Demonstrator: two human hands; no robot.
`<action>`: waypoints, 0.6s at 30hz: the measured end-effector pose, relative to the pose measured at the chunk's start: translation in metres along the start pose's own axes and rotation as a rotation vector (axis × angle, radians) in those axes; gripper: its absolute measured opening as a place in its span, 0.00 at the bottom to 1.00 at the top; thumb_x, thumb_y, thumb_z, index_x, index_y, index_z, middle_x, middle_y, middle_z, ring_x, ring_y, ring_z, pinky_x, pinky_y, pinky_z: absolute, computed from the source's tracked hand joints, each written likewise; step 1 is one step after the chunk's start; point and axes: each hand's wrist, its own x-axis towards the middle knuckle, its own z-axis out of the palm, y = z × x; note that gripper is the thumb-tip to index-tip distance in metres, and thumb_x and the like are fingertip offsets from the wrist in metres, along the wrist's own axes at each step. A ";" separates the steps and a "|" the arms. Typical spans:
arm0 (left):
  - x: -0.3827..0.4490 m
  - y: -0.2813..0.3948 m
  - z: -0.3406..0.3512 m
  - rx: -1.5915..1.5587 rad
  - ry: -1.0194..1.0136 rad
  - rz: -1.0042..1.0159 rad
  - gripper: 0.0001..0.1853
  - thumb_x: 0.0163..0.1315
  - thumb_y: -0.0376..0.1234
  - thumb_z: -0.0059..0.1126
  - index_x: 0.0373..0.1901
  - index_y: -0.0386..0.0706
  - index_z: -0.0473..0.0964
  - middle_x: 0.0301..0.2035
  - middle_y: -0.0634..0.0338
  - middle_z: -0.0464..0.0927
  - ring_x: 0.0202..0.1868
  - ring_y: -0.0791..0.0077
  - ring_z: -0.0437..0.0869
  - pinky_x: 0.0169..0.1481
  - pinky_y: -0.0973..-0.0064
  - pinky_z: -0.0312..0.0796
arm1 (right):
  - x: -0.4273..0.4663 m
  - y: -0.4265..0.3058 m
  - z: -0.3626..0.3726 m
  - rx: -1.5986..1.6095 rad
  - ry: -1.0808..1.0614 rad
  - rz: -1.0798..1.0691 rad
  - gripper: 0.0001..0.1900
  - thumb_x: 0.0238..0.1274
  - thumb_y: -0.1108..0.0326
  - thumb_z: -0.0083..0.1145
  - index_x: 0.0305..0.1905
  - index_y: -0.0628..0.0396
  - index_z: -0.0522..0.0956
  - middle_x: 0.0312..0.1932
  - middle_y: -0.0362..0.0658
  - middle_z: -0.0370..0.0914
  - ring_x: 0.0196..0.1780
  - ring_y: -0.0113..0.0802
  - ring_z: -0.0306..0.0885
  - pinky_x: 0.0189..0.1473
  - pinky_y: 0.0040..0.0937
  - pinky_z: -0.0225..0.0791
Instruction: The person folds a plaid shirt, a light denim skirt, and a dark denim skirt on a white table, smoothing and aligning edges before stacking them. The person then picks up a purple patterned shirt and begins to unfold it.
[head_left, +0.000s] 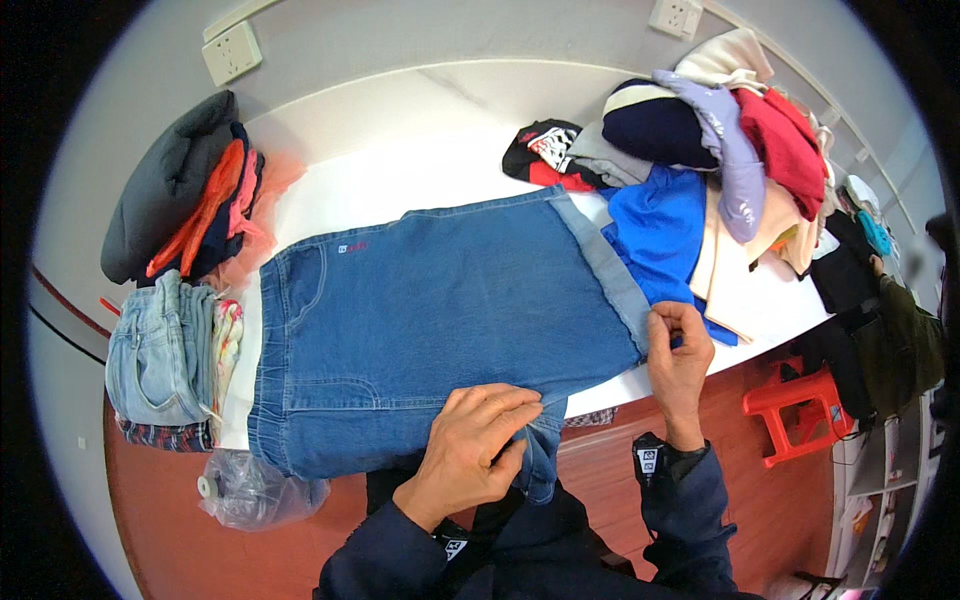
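A pair of blue denim shorts with a gathered elastic waistband lies spread across the white table, waistband to the left. One wide leg hem is turned up, showing a paler cuff. At the near corner of that cuff, my right hand pinches the denim between thumb and fingers. My left hand rests on the near edge of the shorts around the crotch, fingers pointing right; whether it grips cloth is hidden. Part of the other leg hangs over the table edge beside it.
Folded light-blue jeans and a dark grey padded garment are stacked at the left. Loose clothes, including a blue garment, pile up at the right. A red plastic stool stands on the floor, near another person. A clear plastic jug is below.
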 end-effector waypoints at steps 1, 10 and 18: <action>0.000 -0.001 0.000 -0.010 0.017 0.014 0.23 0.51 0.24 0.68 0.52 0.39 0.84 0.55 0.55 0.85 0.57 0.57 0.84 0.62 0.61 0.71 | 0.000 0.000 0.001 -0.021 0.007 -0.005 0.02 0.64 0.79 0.64 0.40 0.62 0.82 0.30 0.44 0.78 0.30 0.30 0.76 0.33 0.28 0.70; -0.012 -0.006 0.014 -0.042 0.166 0.113 0.15 0.58 0.26 0.62 0.47 0.34 0.84 0.52 0.50 0.84 0.57 0.57 0.83 0.64 0.60 0.71 | 0.002 0.007 0.005 -0.162 -0.038 -0.006 0.01 0.66 0.77 0.63 0.39 0.61 0.81 0.29 0.42 0.77 0.30 0.28 0.74 0.34 0.28 0.68; -0.028 -0.012 -0.004 -0.248 0.196 0.123 0.14 0.58 0.24 0.65 0.47 0.34 0.83 0.48 0.51 0.84 0.54 0.55 0.85 0.58 0.60 0.75 | 0.003 0.015 0.004 -0.192 -0.052 -0.004 0.01 0.71 0.76 0.61 0.40 0.59 0.80 0.27 0.36 0.77 0.30 0.21 0.72 0.34 0.23 0.68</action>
